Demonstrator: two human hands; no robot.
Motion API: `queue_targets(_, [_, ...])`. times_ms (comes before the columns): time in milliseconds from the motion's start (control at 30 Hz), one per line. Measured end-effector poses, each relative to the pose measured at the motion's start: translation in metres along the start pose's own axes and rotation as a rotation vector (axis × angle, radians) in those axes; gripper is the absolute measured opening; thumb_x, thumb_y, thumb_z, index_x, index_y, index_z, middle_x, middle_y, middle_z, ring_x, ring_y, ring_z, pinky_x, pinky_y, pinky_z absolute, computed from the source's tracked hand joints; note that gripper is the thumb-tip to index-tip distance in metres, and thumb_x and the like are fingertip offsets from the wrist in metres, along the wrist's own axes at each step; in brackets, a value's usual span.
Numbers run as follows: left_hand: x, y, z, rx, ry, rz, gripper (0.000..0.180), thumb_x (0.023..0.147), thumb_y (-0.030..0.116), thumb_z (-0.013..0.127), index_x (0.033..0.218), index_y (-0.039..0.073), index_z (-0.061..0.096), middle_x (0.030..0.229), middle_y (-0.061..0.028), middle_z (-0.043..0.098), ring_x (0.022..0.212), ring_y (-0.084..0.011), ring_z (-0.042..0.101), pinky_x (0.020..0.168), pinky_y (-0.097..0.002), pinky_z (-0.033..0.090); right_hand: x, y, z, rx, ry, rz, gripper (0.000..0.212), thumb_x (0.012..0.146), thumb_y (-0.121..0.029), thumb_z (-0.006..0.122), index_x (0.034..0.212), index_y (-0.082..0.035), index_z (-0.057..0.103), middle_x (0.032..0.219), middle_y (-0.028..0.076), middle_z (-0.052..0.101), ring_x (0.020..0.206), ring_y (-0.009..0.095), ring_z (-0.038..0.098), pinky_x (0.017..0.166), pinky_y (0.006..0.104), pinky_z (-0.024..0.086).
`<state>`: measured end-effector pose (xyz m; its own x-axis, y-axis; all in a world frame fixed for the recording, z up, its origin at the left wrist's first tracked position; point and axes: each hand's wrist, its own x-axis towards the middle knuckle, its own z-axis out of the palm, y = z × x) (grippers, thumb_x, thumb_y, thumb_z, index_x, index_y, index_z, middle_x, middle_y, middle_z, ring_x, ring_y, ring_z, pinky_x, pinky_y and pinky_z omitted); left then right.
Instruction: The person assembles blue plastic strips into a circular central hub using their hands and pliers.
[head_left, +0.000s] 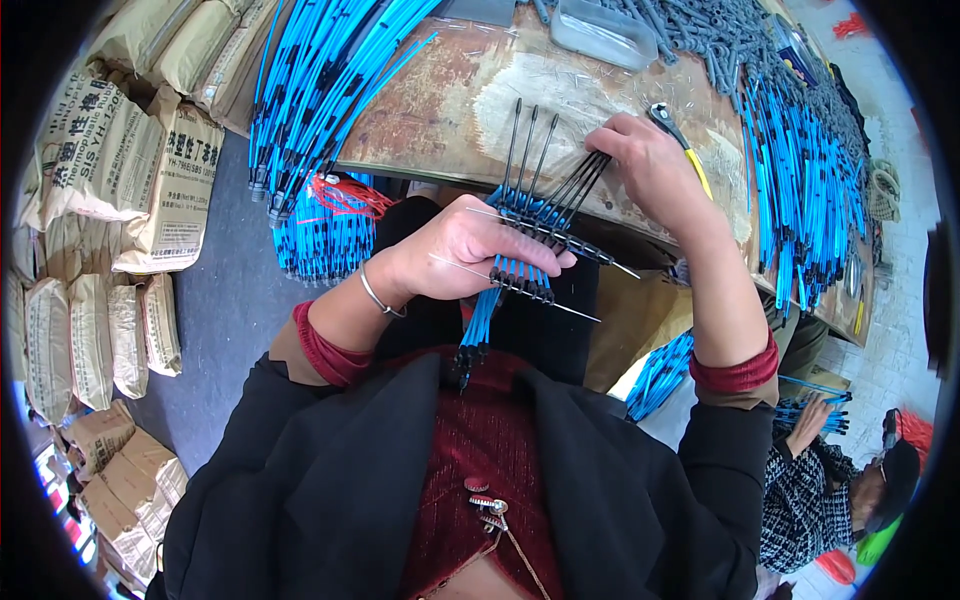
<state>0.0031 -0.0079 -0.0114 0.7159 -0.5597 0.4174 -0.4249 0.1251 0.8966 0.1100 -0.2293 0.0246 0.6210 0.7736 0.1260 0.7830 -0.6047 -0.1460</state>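
Observation:
My left hand is closed around a row of thin blue rods with black fittings. Thin metal wires run crosswise through the black fittings and stick out on both sides of the hand. Beyond the thumb, several black rod ends point up toward the table. At the table's near edge, the fingertips of my right hand pinch a fanned group of black rod ends from the same row. Cutting pliers with yellow-and-black handles lie just beside the right hand.
Bundles of blue rods lie on the worn wooden table at left and right. A clear tray and grey plastic pieces sit at the back. Paper sacks line the left. A co-worker sits lower right.

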Motion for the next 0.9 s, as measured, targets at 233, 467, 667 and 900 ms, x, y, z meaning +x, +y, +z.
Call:
queue_targets(233, [0.003,0.004,-0.003,0.012,-0.017,-0.009,0.019,0.076,0.011,0.064,0.094,0.006,0.069,0.097,-0.0121,0.067,0.091,-0.0248,0.065,0.083,-0.0312,0.048,0.004,0.002,0.001,0.010,0.000,-0.016,0.024,0.071,0.003,0.052,0.091,-0.006,0.061,0.090,0.011,0.059,0.085,0.032,0.058,0.075,0.0377,0.047])
queue_targets(467, [0.003,0.004,-0.007,0.016,-0.043,-0.022,0.021,0.077,0.017,0.064,0.092,0.005,0.069,0.097,-0.0126,0.067,0.091,-0.0253,0.065,0.084,-0.0320,0.048,0.005,0.006,0.006,0.028,0.027,-0.040,0.024,0.071,0.004,0.051,0.091,-0.005,0.061,0.091,0.011,0.059,0.086,0.032,0.058,0.075,0.0376,0.048])
queue_targets(667, [0.006,0.000,-0.008,-0.013,-0.025,0.048,0.022,0.073,0.005,0.064,0.095,0.004,0.067,0.098,-0.0125,0.067,0.092,-0.0253,0.064,0.083,-0.0318,0.050,0.009,0.005,0.004,0.062,0.015,-0.032,0.025,0.070,0.005,0.051,0.091,-0.006,0.061,0.091,0.011,0.059,0.087,0.032,0.057,0.076,0.0372,0.047])
queue_targets(900, [0.009,0.002,-0.013,-0.089,-0.031,0.016,0.020,0.078,0.016,0.061,0.091,0.003,0.069,0.101,-0.0165,0.066,0.093,-0.0283,0.064,0.086,-0.0351,0.047,0.018,0.004,0.004,-0.014,-0.031,-0.053,0.031,0.071,0.004,0.053,0.099,-0.008,0.058,0.094,0.011,0.056,0.090,0.032,0.056,0.079,0.0370,0.046])
